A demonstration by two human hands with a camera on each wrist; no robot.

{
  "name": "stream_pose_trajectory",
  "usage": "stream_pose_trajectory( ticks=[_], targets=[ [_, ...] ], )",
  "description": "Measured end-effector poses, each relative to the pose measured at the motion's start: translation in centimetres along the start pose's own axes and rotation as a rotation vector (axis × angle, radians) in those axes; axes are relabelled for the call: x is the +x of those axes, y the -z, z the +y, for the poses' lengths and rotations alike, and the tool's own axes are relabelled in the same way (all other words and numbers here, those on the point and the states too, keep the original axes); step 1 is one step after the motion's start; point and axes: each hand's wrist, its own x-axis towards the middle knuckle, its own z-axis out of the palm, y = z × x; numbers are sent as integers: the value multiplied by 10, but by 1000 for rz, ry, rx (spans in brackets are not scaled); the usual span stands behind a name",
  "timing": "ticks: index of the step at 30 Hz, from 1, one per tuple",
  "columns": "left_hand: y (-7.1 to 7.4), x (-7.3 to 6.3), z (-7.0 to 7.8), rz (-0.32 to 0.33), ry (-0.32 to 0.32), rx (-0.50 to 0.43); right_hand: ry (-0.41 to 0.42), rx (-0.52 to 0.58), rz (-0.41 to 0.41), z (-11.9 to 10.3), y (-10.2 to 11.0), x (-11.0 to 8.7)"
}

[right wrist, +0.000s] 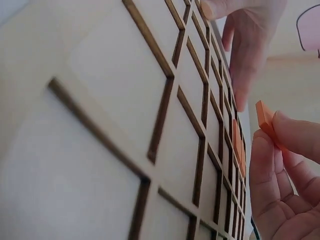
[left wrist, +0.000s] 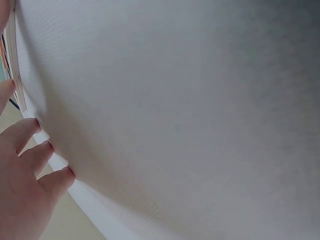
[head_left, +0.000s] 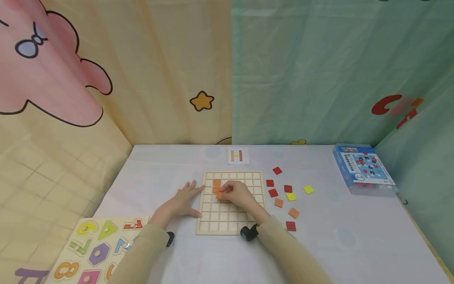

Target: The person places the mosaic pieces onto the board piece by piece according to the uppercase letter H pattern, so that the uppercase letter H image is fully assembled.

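Note:
A wooden grid board (head_left: 227, 217) lies flat on the table, with two orange square tiles (head_left: 216, 182) set one below the other in its upper left. Over the cell just beneath them, my right hand (head_left: 237, 194) pinches another orange tile (right wrist: 267, 120) between thumb and fingers. In the right wrist view that tile is tilted and held off the board. My left hand (head_left: 182, 200) lies spread at the board's left edge, thumb and index finger right at the rim. Its other fingertips (left wrist: 62, 177) rest on the tablecloth.
Right of the board lie several loose red tiles (head_left: 291, 226), two yellow tiles (head_left: 308, 189) and two orange tiles (head_left: 293, 213). A pattern card (head_left: 238, 156) is behind the board. A blue-lidded plastic box (head_left: 365, 169) stands back right; a number-and-shape puzzle (head_left: 83, 232) sits front left.

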Motion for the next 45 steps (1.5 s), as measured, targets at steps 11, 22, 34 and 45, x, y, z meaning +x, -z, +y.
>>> stream_pose_trajectory(
  ticks=[11, 22, 34, 45],
  targets=[
    [2, -1, 0, -1, -30, -3, -8, -83, 22, -1, -19, 13],
    [3, -2, -1, 0, -19, 5, 11, -208, 46, -13, -27, 13],
    [0, 6, -3, 12, 6, 19, -43, -129, 108, -19, -11, -5],
    [-2, 3, 0, 10, 31, -10, -195, -125, 203, 23, 74, -59]
  ],
)
